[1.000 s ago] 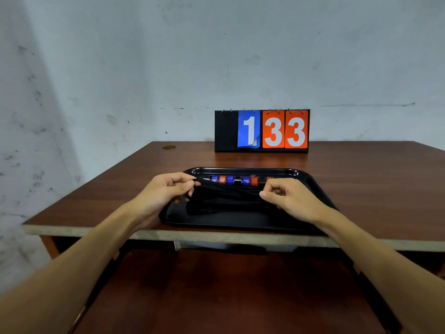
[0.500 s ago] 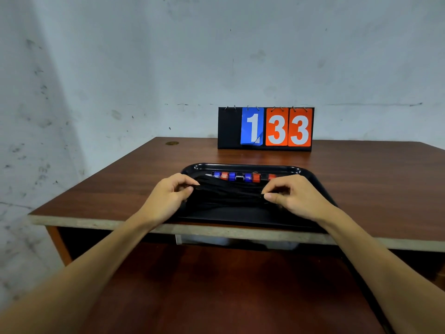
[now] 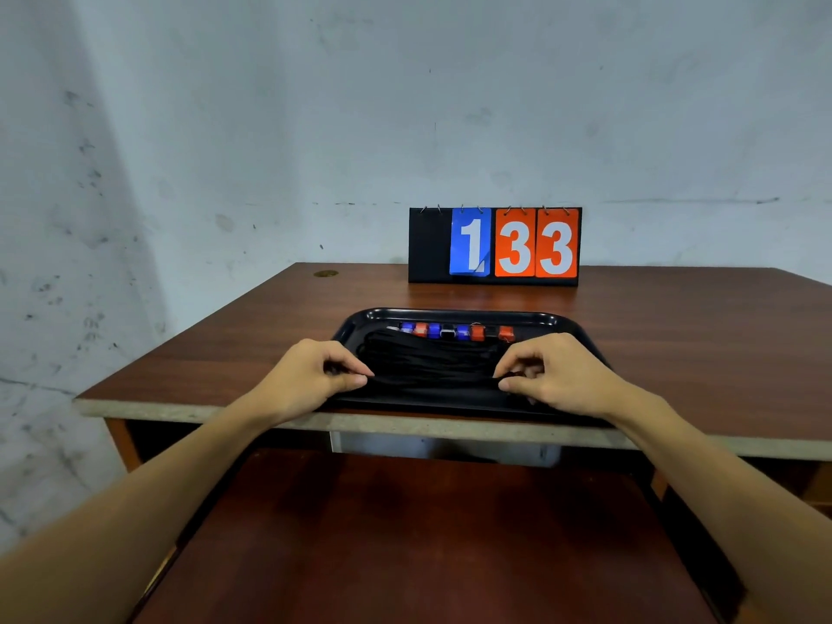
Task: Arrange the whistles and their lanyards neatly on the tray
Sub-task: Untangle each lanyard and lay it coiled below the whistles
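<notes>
A black tray [image 3: 581,335] sits on a brown wooden table [image 3: 675,344], close to its near edge, and a row of whistles [image 3: 454,331] in blue, red and black lies side by side along the tray's far rim, one red one a little apart at the right end. In front of them a bundle of black lanyards [image 3: 432,364] stretches across the middle of the tray, dark against the dark surface so the single cords are hard to separate. The left hand [image 3: 306,376] rests at the left end of the bundle with thumb and fingertips pinched together on the cords; the right hand [image 3: 553,376] does the same at the right end, its fingers curled in. Behind the tray, near the wall, stands a flip scoreboard [image 3: 495,245] reading 1 on blue and 33 on orange
</notes>
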Action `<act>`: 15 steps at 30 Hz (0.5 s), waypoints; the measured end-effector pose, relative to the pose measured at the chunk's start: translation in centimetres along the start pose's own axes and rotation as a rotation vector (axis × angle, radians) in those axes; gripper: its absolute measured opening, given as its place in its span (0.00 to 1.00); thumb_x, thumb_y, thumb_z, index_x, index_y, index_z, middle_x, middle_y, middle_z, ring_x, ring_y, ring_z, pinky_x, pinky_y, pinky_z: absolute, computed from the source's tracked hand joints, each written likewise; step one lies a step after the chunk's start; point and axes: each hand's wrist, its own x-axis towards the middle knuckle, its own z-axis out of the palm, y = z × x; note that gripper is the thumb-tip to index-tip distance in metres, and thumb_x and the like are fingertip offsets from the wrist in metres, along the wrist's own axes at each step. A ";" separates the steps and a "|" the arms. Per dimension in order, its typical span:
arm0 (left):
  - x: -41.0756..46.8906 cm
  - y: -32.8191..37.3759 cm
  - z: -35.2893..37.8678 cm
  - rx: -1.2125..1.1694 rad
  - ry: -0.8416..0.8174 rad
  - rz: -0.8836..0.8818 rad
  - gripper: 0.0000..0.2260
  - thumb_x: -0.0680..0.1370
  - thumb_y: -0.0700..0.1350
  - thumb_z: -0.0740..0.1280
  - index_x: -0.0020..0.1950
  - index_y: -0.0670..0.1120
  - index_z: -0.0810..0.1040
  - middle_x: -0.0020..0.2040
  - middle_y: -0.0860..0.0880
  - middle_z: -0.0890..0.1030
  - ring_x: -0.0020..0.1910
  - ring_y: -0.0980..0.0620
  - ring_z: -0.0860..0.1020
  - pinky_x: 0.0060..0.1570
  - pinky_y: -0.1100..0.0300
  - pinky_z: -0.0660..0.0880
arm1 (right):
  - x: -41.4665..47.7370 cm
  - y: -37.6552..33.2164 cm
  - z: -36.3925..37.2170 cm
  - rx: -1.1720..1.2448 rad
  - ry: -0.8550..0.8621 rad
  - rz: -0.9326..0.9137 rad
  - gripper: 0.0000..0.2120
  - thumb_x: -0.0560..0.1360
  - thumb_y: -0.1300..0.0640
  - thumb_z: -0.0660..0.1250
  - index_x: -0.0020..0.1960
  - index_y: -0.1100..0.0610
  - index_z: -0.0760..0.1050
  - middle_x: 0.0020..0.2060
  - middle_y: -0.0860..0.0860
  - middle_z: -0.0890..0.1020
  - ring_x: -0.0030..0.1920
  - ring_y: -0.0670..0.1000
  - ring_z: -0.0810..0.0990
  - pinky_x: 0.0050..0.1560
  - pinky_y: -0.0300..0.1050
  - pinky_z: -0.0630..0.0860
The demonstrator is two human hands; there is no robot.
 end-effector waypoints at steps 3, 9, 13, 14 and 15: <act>0.2 0.0 -0.2 0.045 -0.013 0.015 0.09 0.70 0.40 0.75 0.40 0.55 0.84 0.42 0.55 0.82 0.44 0.58 0.80 0.46 0.67 0.73 | -0.2 0.1 0.2 -0.057 -0.007 -0.027 0.05 0.71 0.56 0.74 0.47 0.49 0.83 0.40 0.40 0.82 0.40 0.39 0.79 0.44 0.32 0.75; 1.4 0.4 -0.5 0.142 -0.057 -0.016 0.07 0.69 0.41 0.76 0.42 0.53 0.85 0.41 0.54 0.81 0.42 0.59 0.79 0.42 0.75 0.71 | -0.3 0.2 0.4 -0.054 0.014 -0.024 0.06 0.71 0.56 0.74 0.48 0.51 0.85 0.38 0.41 0.81 0.43 0.37 0.79 0.46 0.28 0.73; 1.3 0.1 0.2 0.070 0.037 -0.058 0.10 0.68 0.38 0.77 0.39 0.54 0.83 0.37 0.52 0.82 0.35 0.63 0.78 0.38 0.74 0.71 | -0.3 0.3 0.4 -0.049 0.005 -0.017 0.06 0.72 0.56 0.72 0.48 0.52 0.85 0.40 0.44 0.81 0.43 0.39 0.79 0.47 0.31 0.74; 1.1 0.0 0.5 0.035 0.072 -0.065 0.12 0.67 0.37 0.77 0.38 0.54 0.82 0.36 0.52 0.82 0.34 0.63 0.77 0.38 0.73 0.71 | -0.3 0.3 0.4 -0.051 0.008 -0.015 0.06 0.73 0.56 0.72 0.48 0.52 0.85 0.40 0.43 0.81 0.43 0.40 0.79 0.47 0.31 0.74; 1.0 0.0 0.6 0.009 0.095 -0.071 0.12 0.67 0.36 0.76 0.38 0.53 0.82 0.36 0.51 0.82 0.33 0.63 0.77 0.38 0.73 0.71 | -0.3 0.4 0.3 -0.056 0.013 -0.012 0.05 0.73 0.56 0.72 0.48 0.52 0.85 0.40 0.43 0.81 0.43 0.40 0.79 0.48 0.32 0.74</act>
